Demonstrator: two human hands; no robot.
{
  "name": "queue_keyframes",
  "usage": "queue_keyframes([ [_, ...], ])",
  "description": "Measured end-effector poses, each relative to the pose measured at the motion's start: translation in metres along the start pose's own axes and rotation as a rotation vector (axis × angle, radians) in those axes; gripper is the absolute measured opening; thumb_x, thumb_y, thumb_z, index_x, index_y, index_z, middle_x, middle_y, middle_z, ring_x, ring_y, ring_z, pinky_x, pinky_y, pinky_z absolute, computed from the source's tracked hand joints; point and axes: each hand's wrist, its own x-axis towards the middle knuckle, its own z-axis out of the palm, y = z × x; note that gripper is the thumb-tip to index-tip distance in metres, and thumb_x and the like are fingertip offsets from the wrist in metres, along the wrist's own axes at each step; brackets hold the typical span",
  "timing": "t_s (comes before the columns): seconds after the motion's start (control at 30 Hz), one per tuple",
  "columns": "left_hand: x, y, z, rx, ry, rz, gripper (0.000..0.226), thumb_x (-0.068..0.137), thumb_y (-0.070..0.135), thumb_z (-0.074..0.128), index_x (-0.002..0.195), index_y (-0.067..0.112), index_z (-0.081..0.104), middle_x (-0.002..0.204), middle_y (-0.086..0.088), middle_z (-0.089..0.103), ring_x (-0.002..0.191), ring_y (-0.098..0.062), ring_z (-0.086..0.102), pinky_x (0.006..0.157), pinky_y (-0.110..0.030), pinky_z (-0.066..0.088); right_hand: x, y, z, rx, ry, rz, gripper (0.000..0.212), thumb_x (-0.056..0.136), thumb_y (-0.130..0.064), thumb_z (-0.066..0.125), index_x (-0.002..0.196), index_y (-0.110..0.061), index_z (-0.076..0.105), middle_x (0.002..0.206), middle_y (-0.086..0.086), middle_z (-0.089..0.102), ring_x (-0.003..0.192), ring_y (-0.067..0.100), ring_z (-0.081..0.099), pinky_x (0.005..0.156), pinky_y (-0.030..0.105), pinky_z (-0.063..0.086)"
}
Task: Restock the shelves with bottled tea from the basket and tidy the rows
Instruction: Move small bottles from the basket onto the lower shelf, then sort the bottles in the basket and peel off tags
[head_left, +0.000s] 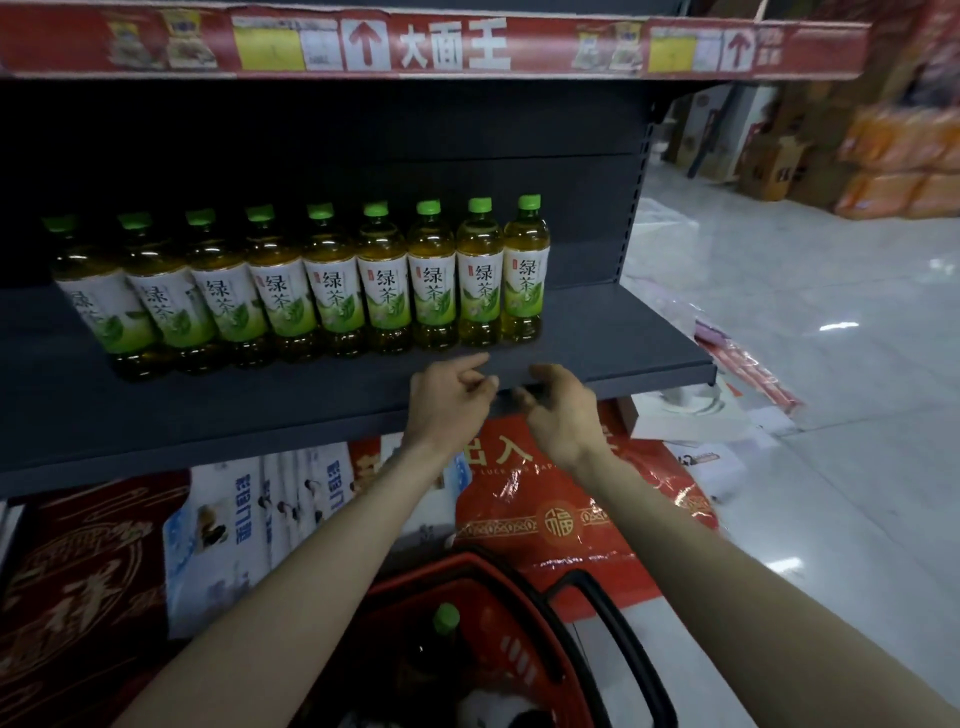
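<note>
Several green-tea bottles (332, 280) with green caps and white-green labels stand in one row on the dark shelf (613, 338). The rightmost bottle (524, 270) ends the row. My left hand (449, 397) and my right hand (558, 405) hover close together at the shelf's front edge, just below that end of the row, fingers loosely curled and holding nothing. Below, a red basket (524, 660) with a black handle holds one more bottle (441, 639), its green cap up.
Free shelf space lies right of the row up to the shelf's end. A red price strip (415, 47) fronts the shelf above. Packaged goods and a red bag (561, 509) fill the space under the shelf. Cartons and orange packs (893, 171) stand across the tiled floor.
</note>
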Motion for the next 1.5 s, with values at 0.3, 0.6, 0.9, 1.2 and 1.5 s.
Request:
queue_keyframes([
  [0.3, -0.122, -0.001, -0.021, 0.009, -0.225, -0.046, 0.044, 0.091, 0.026, 0.078, 0.134, 0.028, 0.071, 0.112, 0.016, 0.077, 0.105, 0.005, 0.069, 0.099, -0.022, 0.054, -0.128, 0.009, -0.016, 0.016, -0.151, 0.044, 0.043, 0.099, -0.033, 0.068, 0.137, -0.015, 0.060, 0.125, -0.004, 0.069, 0.115, 0.013, 0.064, 0.094, 0.024, 0.049],
  [0.6, -0.240, -0.055, -0.031, 0.025, -0.667, -0.201, 0.055, 0.091, 0.034, 0.078, 0.142, 0.040, 0.061, 0.135, 0.026, 0.065, 0.122, 0.012, 0.058, 0.110, -0.026, 0.047, -0.240, 0.057, -0.008, -0.297, -0.480, 0.122, 0.024, 0.094, -0.035, 0.067, 0.105, -0.014, 0.067, 0.090, -0.001, 0.072, 0.079, 0.019, 0.068, 0.067, 0.031, 0.053],
  [0.9, -0.267, -0.119, -0.019, 0.138, -0.824, -0.245, 0.083, 0.087, 0.020, 0.081, 0.158, 0.036, 0.041, 0.159, 0.009, 0.044, 0.147, -0.008, 0.040, 0.122, -0.029, 0.034, -0.262, 0.078, 0.007, -0.578, -0.500, 0.028, 0.020, 0.088, -0.026, 0.066, 0.091, -0.006, 0.062, 0.084, 0.009, 0.062, 0.080, 0.036, 0.067, 0.066, 0.043, 0.058],
  [1.2, -0.271, -0.141, 0.010, 0.373, -0.833, -0.027, 0.087, 0.088, 0.042, 0.073, 0.163, 0.034, 0.028, 0.168, 0.005, 0.029, 0.155, -0.011, 0.026, 0.129, -0.037, 0.023, -0.263, 0.062, 0.027, -0.909, -0.633, -0.063, 0.025, 0.097, -0.021, 0.063, 0.118, -0.008, 0.067, 0.122, 0.012, 0.066, 0.112, 0.034, 0.068, 0.083, 0.040, 0.055],
  [1.5, -0.270, -0.147, 0.025, 0.319, -0.755, -0.025, 0.075, 0.090, 0.043, 0.070, 0.157, 0.025, 0.042, 0.156, -0.001, 0.050, 0.145, -0.017, 0.047, 0.121, -0.035, 0.038, -0.254, 0.074, 0.031, -0.780, -0.632, -0.043, 0.018, 0.093, -0.013, 0.065, 0.109, -0.005, 0.069, 0.113, 0.012, 0.069, 0.105, 0.034, 0.070, 0.081, 0.038, 0.059],
])
